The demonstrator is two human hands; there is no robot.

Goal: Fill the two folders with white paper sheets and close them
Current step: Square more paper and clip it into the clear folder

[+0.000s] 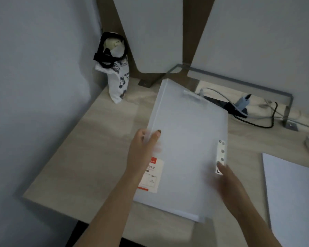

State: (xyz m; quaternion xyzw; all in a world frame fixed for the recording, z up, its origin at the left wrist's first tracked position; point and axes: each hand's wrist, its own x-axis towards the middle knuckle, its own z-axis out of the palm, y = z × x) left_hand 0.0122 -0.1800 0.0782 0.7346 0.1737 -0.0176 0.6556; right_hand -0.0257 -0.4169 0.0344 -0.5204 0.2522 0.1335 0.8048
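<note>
A frosted, see-through white plastic folder (185, 139) fills the middle of the frame, closed and angled over the pale wooden desk (96, 148). It has a red-and-white paper label (152, 173) near its left edge and a white riveted strip (221, 154) on its right edge. The left hand (143, 150) grips the folder's left edge, thumb on top. The right hand (228, 182) is blurred at the riveted strip, and I cannot tell if it grips. A flat white paper stack (292, 193) lies at lower right.
</note>
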